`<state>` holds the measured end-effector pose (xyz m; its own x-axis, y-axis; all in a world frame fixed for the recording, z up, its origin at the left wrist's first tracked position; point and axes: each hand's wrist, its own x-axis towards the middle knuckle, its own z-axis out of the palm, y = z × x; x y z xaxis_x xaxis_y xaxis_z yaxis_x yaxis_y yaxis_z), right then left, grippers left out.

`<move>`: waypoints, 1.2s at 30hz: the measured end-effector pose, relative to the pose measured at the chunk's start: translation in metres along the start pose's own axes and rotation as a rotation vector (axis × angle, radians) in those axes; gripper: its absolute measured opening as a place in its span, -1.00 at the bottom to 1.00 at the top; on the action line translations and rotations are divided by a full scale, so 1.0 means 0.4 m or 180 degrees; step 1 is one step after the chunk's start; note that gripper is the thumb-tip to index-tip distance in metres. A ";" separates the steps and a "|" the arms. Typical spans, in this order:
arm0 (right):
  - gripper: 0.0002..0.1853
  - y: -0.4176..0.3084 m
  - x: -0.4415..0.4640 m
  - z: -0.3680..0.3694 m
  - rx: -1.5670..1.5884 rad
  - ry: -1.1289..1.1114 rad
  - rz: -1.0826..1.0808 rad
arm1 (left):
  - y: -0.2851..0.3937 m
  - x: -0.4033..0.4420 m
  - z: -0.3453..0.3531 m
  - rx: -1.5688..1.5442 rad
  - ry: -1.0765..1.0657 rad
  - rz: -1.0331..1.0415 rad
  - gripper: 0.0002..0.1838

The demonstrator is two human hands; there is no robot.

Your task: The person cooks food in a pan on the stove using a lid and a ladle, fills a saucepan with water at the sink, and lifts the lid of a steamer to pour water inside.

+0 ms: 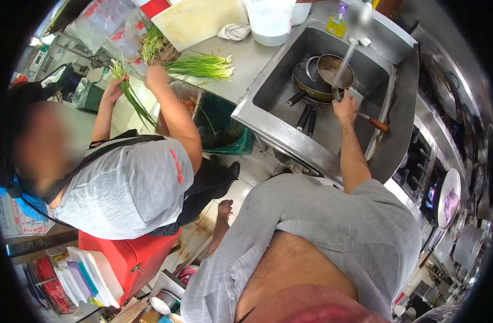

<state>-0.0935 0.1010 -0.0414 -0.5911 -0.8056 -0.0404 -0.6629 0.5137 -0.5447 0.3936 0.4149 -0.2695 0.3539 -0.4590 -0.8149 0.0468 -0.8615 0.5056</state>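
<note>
At the metal sink (pixel 322 141), my right hand (pixel 345 106) is closed around the handle of a small pot (pixel 332 70) with a brownish inside. Water runs from the tap (pixel 359 20) into or beside it. The small pot is above a dark pan (pixel 308 81) in the basin. A wooden handle (pixel 376 123) sticks out just right of my hand. My left hand (pixel 225 209) hangs low over the tiled floor, fingers loosely apart, with nothing visible in it.
A co-worker at the left holds green stalks (pixel 132 97). More stalks (pixel 206 67) lie on the counter beside a cutting board (pixel 203 24) and white bucket (pixel 269 21). A green-lined bin (pixel 238 142) stands below. The stove with a pan (pixel 449 198) is right.
</note>
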 end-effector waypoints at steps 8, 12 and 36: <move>-0.44 -0.003 -0.239 -0.012 0.0642 0.0865 -0.1253 | 0.065 0.108 -0.027 0.0648 -0.0605 0.0198 -0.78; -0.45 0.038 -0.346 -0.015 0.0530 0.1001 -0.1251 | 0.178 0.090 -0.033 0.1275 -0.0867 0.1043 -0.83; -0.54 0.662 -0.954 0.006 0.0322 -0.0403 0.1054 | 0.361 0.141 0.250 0.2411 -0.1929 0.1213 -0.76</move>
<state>-0.0425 0.5436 -0.1723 -0.7002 -0.6340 -0.3282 -0.3927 0.7259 -0.5646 0.3269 0.2430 -0.2707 -0.3160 -0.5808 -0.7502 -0.6422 -0.4511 0.6198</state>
